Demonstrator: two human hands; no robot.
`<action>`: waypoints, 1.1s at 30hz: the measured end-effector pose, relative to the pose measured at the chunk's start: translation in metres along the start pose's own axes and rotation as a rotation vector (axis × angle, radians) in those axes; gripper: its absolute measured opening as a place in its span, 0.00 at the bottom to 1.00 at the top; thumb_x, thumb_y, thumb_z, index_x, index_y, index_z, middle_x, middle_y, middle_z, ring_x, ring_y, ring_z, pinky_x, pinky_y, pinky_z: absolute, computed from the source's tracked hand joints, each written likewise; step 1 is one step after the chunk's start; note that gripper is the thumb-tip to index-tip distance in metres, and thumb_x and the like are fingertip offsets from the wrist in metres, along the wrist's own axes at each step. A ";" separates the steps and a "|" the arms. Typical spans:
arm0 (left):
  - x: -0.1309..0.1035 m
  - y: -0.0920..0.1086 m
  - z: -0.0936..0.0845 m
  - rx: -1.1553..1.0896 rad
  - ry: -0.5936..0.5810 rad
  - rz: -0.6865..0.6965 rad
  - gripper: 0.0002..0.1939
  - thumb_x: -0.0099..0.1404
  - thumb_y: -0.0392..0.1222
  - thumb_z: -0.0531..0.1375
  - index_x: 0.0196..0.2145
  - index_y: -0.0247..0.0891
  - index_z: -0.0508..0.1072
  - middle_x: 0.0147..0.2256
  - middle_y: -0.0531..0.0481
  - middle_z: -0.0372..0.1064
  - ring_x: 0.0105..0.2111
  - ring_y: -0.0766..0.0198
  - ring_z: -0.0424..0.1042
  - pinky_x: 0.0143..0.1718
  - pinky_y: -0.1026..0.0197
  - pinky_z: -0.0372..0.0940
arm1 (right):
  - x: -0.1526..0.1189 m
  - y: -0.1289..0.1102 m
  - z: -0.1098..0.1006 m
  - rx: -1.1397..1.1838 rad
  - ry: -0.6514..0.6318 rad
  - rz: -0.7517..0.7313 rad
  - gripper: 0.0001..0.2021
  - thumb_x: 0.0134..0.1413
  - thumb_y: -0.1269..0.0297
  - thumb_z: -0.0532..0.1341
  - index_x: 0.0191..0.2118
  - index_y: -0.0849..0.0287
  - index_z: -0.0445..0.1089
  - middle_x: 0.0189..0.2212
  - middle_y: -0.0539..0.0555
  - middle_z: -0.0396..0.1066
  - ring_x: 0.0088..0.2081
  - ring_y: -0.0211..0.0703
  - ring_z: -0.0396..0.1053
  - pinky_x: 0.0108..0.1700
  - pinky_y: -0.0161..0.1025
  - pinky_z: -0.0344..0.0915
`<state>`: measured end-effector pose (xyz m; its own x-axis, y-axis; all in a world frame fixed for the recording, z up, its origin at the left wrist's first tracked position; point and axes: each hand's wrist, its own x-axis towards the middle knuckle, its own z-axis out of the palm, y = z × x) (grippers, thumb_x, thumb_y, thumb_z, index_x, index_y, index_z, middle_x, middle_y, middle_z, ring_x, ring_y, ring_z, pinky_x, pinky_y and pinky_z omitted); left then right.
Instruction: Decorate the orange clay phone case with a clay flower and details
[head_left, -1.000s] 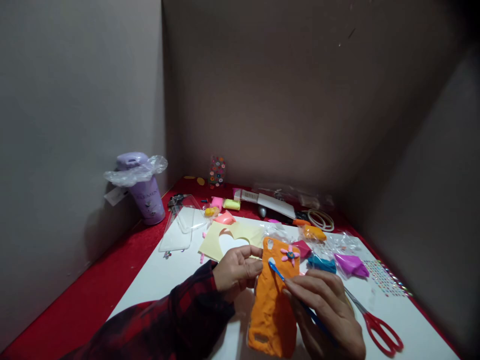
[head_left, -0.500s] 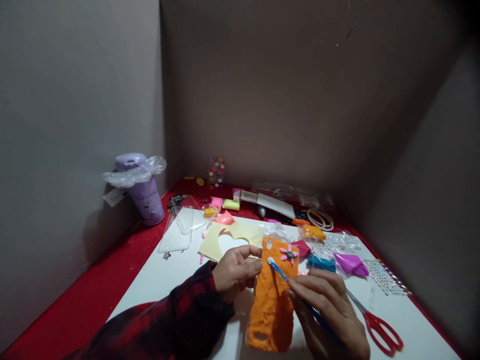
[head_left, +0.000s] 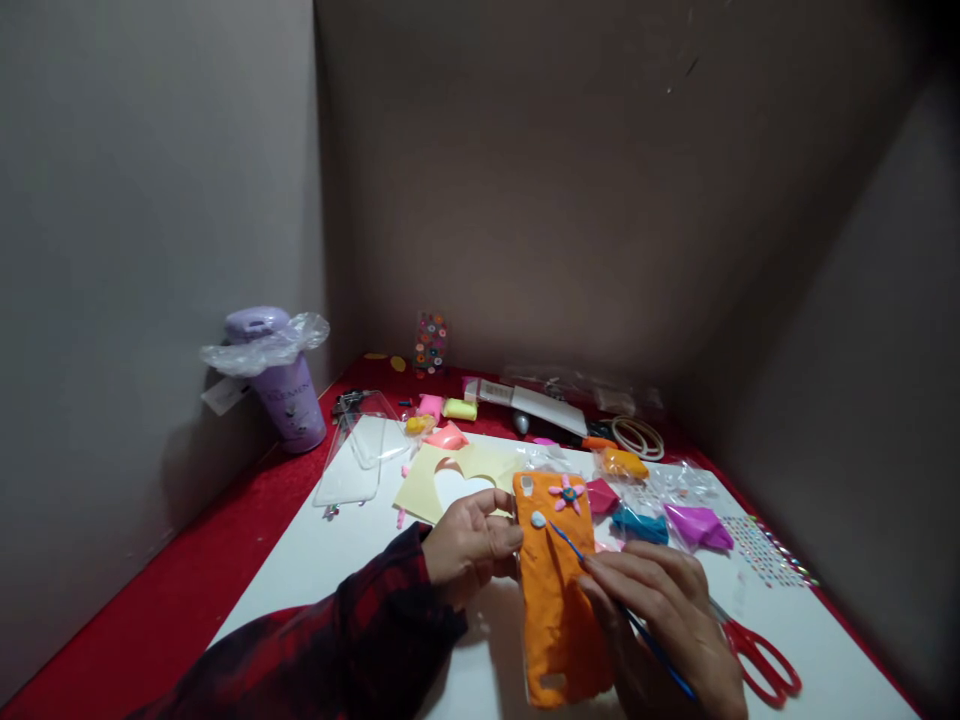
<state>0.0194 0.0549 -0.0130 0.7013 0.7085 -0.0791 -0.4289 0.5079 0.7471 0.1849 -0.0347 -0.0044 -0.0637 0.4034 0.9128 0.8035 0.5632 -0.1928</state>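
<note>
An orange clay-covered phone case (head_left: 559, 610) is tilted up above the white board, its upper left edge pinched by my left hand (head_left: 474, 540). Near its top right sits a pink clay flower (head_left: 567, 494) with a blue and orange centre. A pale round clay dot (head_left: 538, 520) lies below the camera cutout. My right hand (head_left: 667, 615) grips a thin blue modelling tool (head_left: 568, 540) like a pen. The tool's tip is just right of the pale dot; whether it touches the orange clay I cannot tell. My right hand covers the case's lower right edge.
Red-handled scissors (head_left: 763, 660) lie beside my right hand. Bagged clay, such as a purple piece (head_left: 697, 527), and a sheet of gems (head_left: 769, 555) are behind. A yellow paper with a heart cutout (head_left: 416, 485), clear phone cases (head_left: 349, 470) and a purple tumbler (head_left: 292, 405) stand left.
The tool's tip has come off the pale dot and moved to its right, leaving the dot on the orange clay. The case has turned slightly in my left hand.
</note>
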 end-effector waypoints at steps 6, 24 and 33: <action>0.001 -0.003 -0.001 -0.048 -0.075 0.028 0.18 0.47 0.38 0.68 0.35 0.31 0.67 0.22 0.48 0.70 0.24 0.60 0.72 0.25 0.63 0.65 | 0.003 -0.004 0.000 -0.035 0.003 -0.025 0.09 0.43 0.78 0.64 0.34 0.61 0.72 0.29 0.53 0.73 0.35 0.44 0.67 0.37 0.44 0.62; 0.001 -0.005 -0.003 -0.022 -0.063 0.034 0.21 0.46 0.41 0.68 0.36 0.31 0.66 0.21 0.50 0.69 0.23 0.62 0.72 0.25 0.62 0.66 | 0.007 -0.011 0.001 -0.084 -0.035 -0.068 0.09 0.44 0.77 0.63 0.34 0.60 0.72 0.29 0.52 0.74 0.33 0.42 0.68 0.37 0.42 0.62; 0.001 -0.002 -0.003 0.027 0.010 -0.020 0.22 0.43 0.42 0.70 0.35 0.31 0.68 0.23 0.48 0.70 0.21 0.68 0.68 0.22 0.69 0.58 | -0.002 -0.002 0.001 0.016 0.028 0.075 0.09 0.45 0.77 0.62 0.35 0.61 0.71 0.28 0.53 0.72 0.35 0.44 0.67 0.38 0.45 0.63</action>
<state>0.0192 0.0563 -0.0163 0.7034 0.7036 -0.1007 -0.3993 0.5083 0.7630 0.1824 -0.0358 -0.0061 0.0131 0.4252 0.9050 0.7957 0.5437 -0.2670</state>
